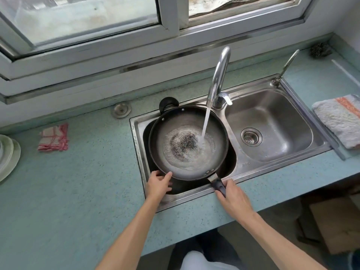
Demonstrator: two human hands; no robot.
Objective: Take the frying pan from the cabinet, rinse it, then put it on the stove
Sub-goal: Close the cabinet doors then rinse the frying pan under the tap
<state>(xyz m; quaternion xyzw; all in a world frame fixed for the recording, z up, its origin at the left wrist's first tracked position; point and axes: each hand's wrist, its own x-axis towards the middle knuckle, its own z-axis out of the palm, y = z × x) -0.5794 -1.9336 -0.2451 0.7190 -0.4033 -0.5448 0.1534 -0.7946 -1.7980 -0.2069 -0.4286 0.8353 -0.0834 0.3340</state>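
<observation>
Right hand [232,197] closed around the dark handle [219,186] of the frying pan [175,162]; left hand [158,184] half open, thumb and fingers resting against the pan's near rim, gripping nothing fully. Just ahead of both hands, pan held over the left basin of the double sink [243,168], a second small black handle [168,103] at its far edge. Inside the pan, shallow foaming water and a dark steel-wool scrubber [184,142] near the centre, struck by a stream of water [205,123] from the chrome faucet [217,78] beyond. Right of the right hand, the other basin holding only its drain strainer [251,137]. Left basin's floor mostly hidden under the pan, in shadow. Far left of the left hand, stacked pale plates [7,154] cut off by the frame edge; far right, a folded towel [339,121] also partly cut off. Another dark scrubber [320,50] in the far right corner, blurred. Red-checked cloth [53,137] left of the left hand on the speckled pale blue countertop [78,191]. Beyond everything, a white-framed window [169,14]. Below the counter, a cardboard box [339,221], dim and hard to make out.
</observation>
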